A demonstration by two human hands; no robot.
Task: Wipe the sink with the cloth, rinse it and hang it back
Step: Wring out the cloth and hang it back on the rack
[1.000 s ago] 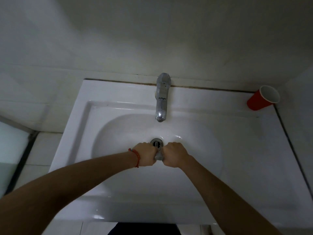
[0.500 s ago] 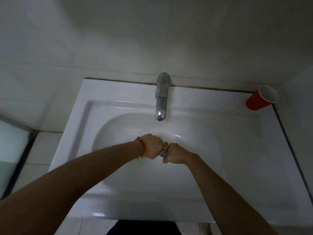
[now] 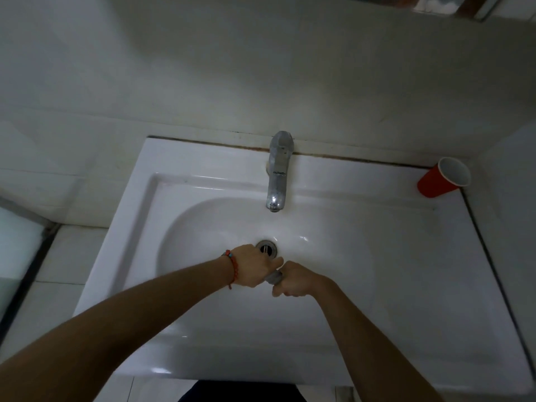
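A white sink [image 3: 377, 256] fills the middle of the head view, with a metal tap [image 3: 278, 175] at the back and a round drain [image 3: 266, 248] in the bowl. Over the bowl, just in front of the drain, my left hand [image 3: 255, 268] and my right hand [image 3: 293, 278] are both closed on a small grey cloth [image 3: 274, 277]. Only a short twisted bit of the cloth shows between the two fists. A red bead bracelet sits on my left wrist. No water runs from the tap.
A red paper cup [image 3: 438, 181] lies tilted on the sink's back right corner against the wall. White tiled wall stands behind and to the right. A glass panel [image 3: 14, 256] is at the far left.
My two fists have turned against each other around the cloth and shifted slightly toward me, uncovering the drain. The view has tilted up a little.
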